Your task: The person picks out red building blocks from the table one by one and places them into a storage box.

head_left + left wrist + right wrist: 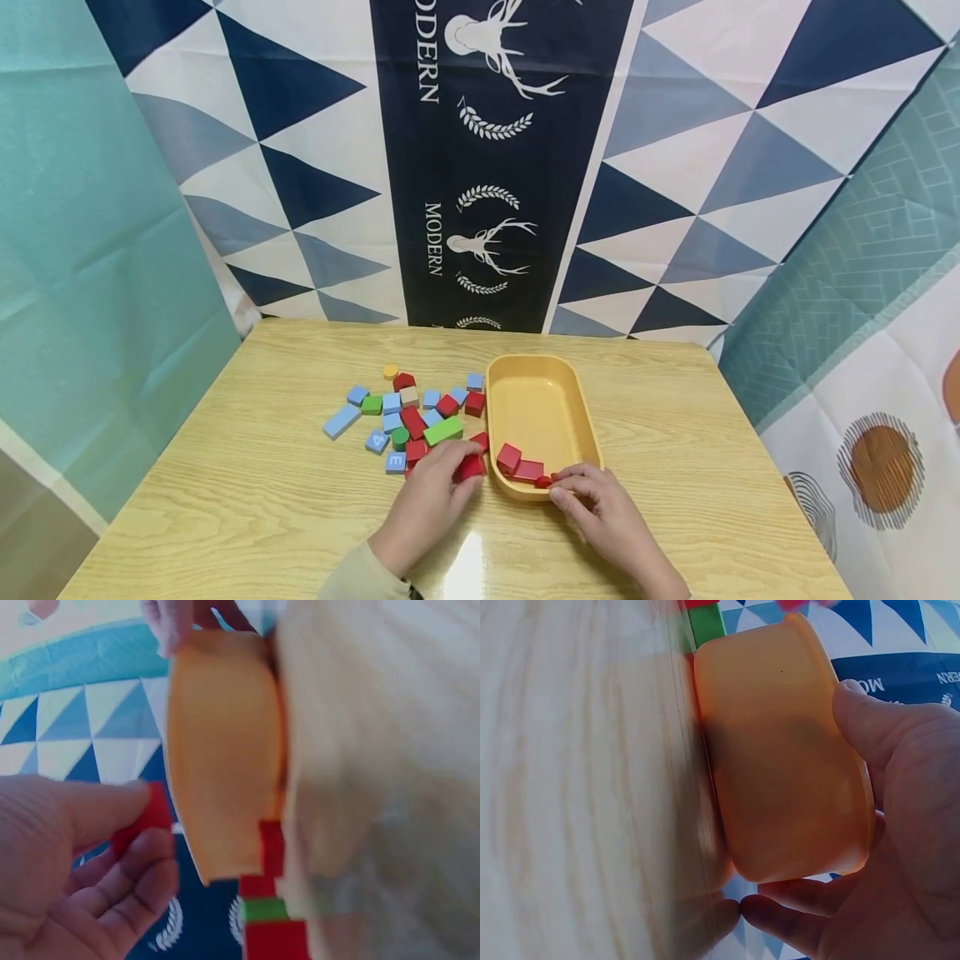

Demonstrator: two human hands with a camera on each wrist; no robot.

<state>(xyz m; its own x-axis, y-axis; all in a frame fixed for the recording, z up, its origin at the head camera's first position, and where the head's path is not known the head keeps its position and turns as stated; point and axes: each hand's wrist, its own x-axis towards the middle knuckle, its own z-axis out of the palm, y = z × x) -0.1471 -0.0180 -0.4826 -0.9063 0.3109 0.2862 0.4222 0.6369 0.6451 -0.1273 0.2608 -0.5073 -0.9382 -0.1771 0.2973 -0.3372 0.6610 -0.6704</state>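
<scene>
Slants the left hand (429,500) inward from the lower left, pinching between extended thumb (112,810) and curled fingers (139,889). Angles the right hand (611,521) inward from the lower right, gripping with parted thumb (870,712) and bent fingers (787,919). Holds both hands well apart, with the right wrist (654,568) bare.

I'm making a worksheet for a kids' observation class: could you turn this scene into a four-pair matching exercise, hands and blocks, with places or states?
1. Left hand
2. Right hand
3. Yellow disc
4. Long blue block

A. At the far edge of the loose blocks
B. At the rim of the tray
C. At the loose blocks' left end
D. Pinching a red block

Pairs: 1-D, 2-B, 3-A, 4-C
</scene>
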